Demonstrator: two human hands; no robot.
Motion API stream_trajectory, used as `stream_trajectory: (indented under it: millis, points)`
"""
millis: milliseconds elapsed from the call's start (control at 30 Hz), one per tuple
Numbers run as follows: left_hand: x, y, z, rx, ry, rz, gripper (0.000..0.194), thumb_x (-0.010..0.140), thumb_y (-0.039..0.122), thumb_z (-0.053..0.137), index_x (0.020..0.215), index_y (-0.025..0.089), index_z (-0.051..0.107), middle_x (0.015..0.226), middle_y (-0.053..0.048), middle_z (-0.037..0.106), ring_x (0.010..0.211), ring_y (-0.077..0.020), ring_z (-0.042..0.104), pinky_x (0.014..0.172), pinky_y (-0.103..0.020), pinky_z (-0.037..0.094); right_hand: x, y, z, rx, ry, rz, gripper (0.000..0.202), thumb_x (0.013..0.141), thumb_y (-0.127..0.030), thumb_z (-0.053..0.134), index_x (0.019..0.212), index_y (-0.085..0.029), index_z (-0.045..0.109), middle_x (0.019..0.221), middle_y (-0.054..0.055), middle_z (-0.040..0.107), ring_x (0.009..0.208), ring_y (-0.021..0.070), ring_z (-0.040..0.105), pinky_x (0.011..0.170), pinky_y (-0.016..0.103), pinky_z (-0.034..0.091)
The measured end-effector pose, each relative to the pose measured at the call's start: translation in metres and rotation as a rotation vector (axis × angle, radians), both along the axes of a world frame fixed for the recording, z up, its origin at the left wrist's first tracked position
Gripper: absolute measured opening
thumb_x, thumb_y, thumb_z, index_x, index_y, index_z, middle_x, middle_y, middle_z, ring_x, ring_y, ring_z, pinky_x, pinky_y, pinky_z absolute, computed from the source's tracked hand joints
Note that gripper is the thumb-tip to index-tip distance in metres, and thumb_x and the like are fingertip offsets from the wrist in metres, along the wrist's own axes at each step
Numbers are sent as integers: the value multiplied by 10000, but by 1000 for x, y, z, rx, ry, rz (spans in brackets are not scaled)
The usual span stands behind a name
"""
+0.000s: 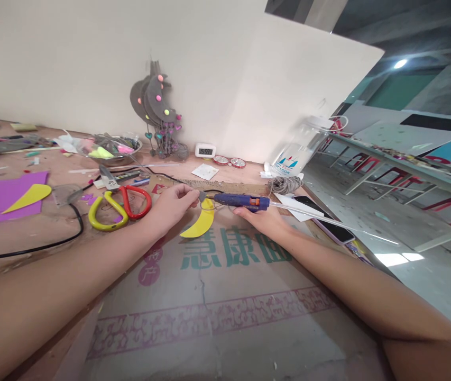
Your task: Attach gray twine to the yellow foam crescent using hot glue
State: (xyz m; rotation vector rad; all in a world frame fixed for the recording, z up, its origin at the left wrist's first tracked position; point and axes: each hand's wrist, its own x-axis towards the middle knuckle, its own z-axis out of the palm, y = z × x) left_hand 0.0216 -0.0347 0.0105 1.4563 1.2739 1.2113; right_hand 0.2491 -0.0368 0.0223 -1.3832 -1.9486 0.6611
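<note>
My left hand [178,205] is closed in a pinch at the upper end of a yellow crescent cutout [200,224]. A small dark grey piece [202,196] shows right at its fingertips, and a thin grey string loops over the crescent's top. My right hand [263,218] is wrapped round a blue glue gun [237,200], whose nozzle points left at the crescent. A long clear glue stick [300,208] sticks out of the gun's back. Below both hands lies a printed translucent sheet [217,338]. Scissors [120,209] with red and yellow handles lie left of my left hand.
Purple sheets [7,193] carry another yellow cutout at left. Behind stand a metal bowl [120,156] of craft bits, grey hanging moons [156,103] and a small clock [205,151]. A clear jug [298,151], twine [284,184] and a phone [324,219] line the right edge.
</note>
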Motion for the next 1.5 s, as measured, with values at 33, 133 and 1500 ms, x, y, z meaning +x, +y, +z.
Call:
stream_trajectory:
  millis: [33, 133, 1500]
  points:
    - [0, 0, 0, -1, 3, 3, 168, 705, 342, 553, 659, 183, 581, 665, -1, 597, 661, -143, 540, 662, -268, 397, 0, 0, 0, 8, -3, -6, 304, 722, -429, 630, 971, -260, 676, 986, 2, 697, 964, 241, 627, 870, 377, 492]
    - [0, -2, 2, -5, 9, -2, 173, 710, 345, 548, 662, 181, 580, 671, -6, 595, 662, -145, 540, 656, -271, 394, 0, 0, -1, 26, -17, -17, 315, 723, -433, 628, 983, -261, 673, 1000, 3, 695, 973, 238, 626, 880, 378, 489]
    - [2, 6, -6, -8, -7, -27, 204, 735, 380, 543, 702, 182, 578, 683, -3, 628, 675, -147, 564, 668, -259, 415, -8, 88, 45, 201, -59, -127, 355, 704, -478, 647, 830, -146, 670, 812, 74, 692, 766, 195, 622, 693, 294, 484]
